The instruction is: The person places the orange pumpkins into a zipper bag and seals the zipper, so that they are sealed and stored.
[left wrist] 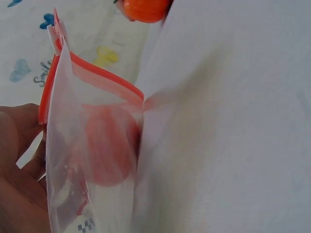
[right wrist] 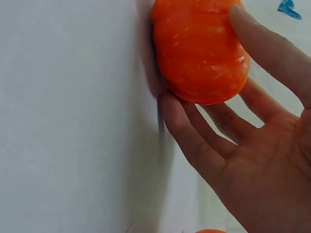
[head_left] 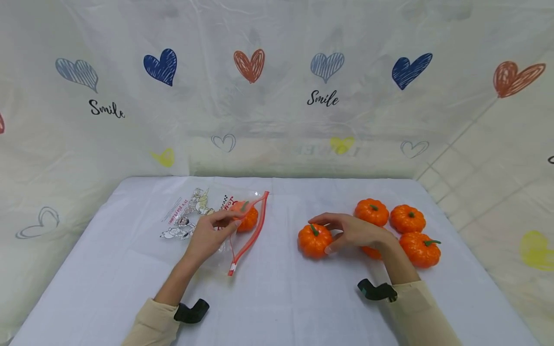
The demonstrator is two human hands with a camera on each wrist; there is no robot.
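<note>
A clear zip bag with a red zip edge and printed cartoon figures lies on the left of the table, its mouth facing right and parted. Inside it, near the mouth, is one small orange pumpkin. My left hand pinches the bag's upper film by the zip edge, lifting it in the left wrist view. To the right, my right hand holds another small pumpkin with a green stem, thumb on one side and fingers on the other. That pumpkin is low over the cloth.
Several more pumpkins are grouped at the table's right, one partly hidden beneath my right hand. A white cloth covers the table. Behind stands a pale curtain printed with hearts.
</note>
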